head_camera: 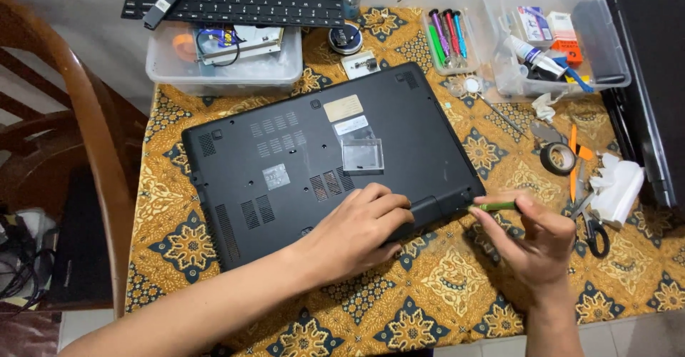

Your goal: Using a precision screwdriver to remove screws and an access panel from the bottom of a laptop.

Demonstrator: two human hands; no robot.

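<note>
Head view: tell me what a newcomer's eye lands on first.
A black laptop lies bottom-up at the centre of a gold patterned tablecloth. The left hand presses its near edge, while the right hand holds a green-handled screwdriver at its corner. Clear plastic bins of parts line the far side.

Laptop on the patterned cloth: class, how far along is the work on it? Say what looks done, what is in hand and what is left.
Done: the black laptop lies bottom up, tools laid out around it. In hand: the left hand presses its near edge while the right hand holds a green-handled screwdriver at the near right corner. Left: the bottom cover is still on; whether any screws are out cannot be told.
</note>
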